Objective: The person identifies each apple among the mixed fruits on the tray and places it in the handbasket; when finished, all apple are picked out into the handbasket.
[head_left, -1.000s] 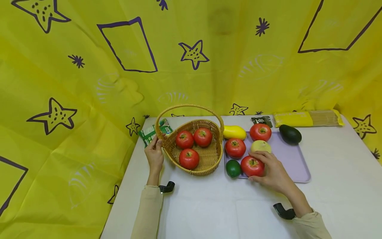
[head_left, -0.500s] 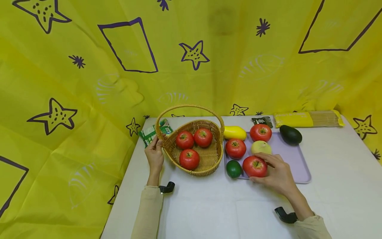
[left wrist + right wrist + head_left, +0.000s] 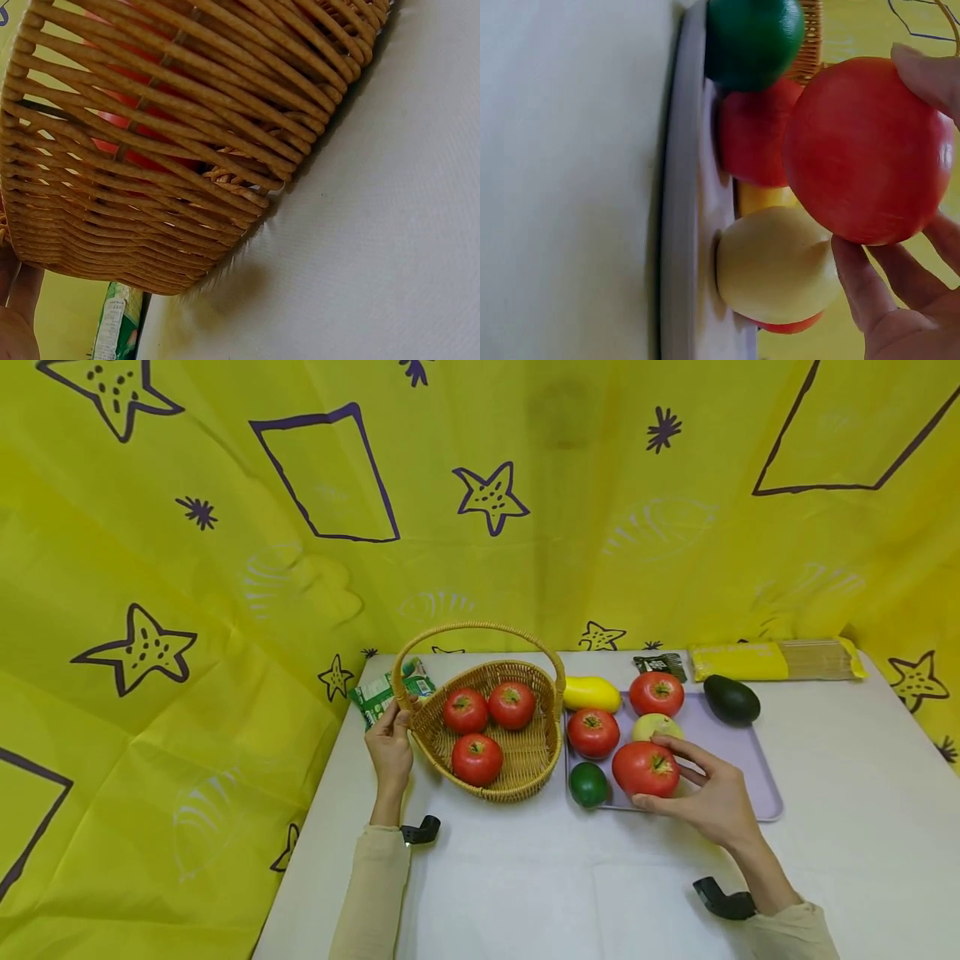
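Observation:
With thumb and fingertips, my right hand (image 3: pixel 716 797) holds a red apple (image 3: pixel 643 769) over the front of the lilac tray (image 3: pixel 757 777). In the right wrist view the held apple (image 3: pixel 870 150) is up off the tray, its stem side hidden. Left of it lies a dark green oval fruit (image 3: pixel 588 784); behind it sits a pale yellow-green fruit (image 3: pixel 657 727). Two more red apples, one at the left (image 3: pixel 593 732) and one at the back (image 3: pixel 656 694), rest on the tray. My left hand (image 3: pixel 390 752) grips the left base of the handle of the wicker basket (image 3: pixel 528 760), which contains three red apples (image 3: pixel 476 760).
A yellow squash-like vegetable (image 3: pixel 592 693) and an avocado (image 3: pixel 731 700) lie at the tray's back corners. Behind are a small dark packet (image 3: pixel 660 666) and a pack of noodles (image 3: pixel 776 660). A green packet (image 3: pixel 375 697) lies left of the basket, before a yellow curtain (image 3: pixel 480 568).
My right hand has lifted the apple from the tray and drawn it slightly to the right, tipping it. The left hand and basket have stayed put.

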Available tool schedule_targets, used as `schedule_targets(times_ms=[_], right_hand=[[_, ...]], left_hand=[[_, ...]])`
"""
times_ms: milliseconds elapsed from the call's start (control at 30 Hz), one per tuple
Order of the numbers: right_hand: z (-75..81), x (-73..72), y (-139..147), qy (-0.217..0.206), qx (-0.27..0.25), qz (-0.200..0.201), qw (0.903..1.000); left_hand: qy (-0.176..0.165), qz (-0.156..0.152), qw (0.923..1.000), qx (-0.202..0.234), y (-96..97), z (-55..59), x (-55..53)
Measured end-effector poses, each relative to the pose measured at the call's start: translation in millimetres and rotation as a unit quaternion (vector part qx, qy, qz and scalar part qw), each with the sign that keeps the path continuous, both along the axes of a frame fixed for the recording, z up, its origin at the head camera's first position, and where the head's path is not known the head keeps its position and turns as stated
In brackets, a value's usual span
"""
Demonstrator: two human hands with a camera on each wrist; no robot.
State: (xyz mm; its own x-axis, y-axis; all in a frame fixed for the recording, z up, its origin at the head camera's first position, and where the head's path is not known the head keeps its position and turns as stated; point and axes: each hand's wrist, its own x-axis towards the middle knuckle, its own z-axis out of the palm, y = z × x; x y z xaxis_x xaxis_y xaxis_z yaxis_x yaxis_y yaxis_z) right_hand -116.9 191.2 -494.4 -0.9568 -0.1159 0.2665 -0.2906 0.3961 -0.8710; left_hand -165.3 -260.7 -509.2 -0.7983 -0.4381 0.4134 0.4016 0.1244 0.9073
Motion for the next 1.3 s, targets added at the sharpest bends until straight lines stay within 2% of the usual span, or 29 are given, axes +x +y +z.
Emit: schedule_targets(times_ms=[200,433,667,867,1167,1300], right_hand=[[8.4,-4.6,-2,-0.004,-0.051,0.036,0.9981],[15.9,-12.8,-7,-0.007,-0.032,0.038,0.9988],[27.1,-23.1,-18,-0.036,-0.047,0.096,0.9936],[33.3,-28.3,-32,-0.064,-0.057,0.121,0.9889],[41.2,-36.3,-48,-0.050,-0.060,0.156,0.9847],[44.3,-39.7,-53,-0.050,-0.042,0.166,0.9840]], left_hand=[[0.004,-0.001,1.0000,0.003,-0.3,0.6,-0.6],[0.005,0.000,1.0000,0.001,0.9,0.8,-0.7],[0.002,0.005,1.0000,-0.002,0.4,0.6,-0.3],[-0.003,0.005,0.9999,-0.008,0.3,1.5,0.1],[-0.002,0.000,1.0000,-0.008,0.3,1.3,0.7],[0.000,0.001,1.0000,-0.008,-0.4,1.6,0.4]])
